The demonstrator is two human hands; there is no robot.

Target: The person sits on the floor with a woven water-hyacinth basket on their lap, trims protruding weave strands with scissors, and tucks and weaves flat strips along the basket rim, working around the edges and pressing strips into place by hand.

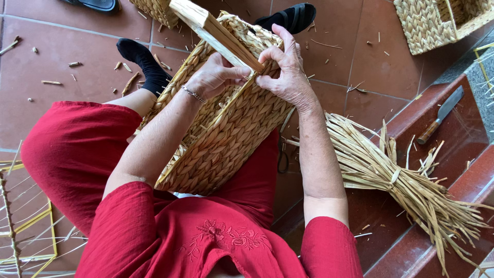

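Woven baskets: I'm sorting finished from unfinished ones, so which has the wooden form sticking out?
The basket on the lap, gripped by both hands; the two floor baskets show none.

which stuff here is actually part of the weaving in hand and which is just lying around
In use:
- woven basket on the lap
- wooden frame in the basket
- left hand and right hand at the rim
- straw bundle at the right

Lying about:
- knife on the step
- finished basket
- wire frame
- scissors, partly hidden
- straw scraps on the floor
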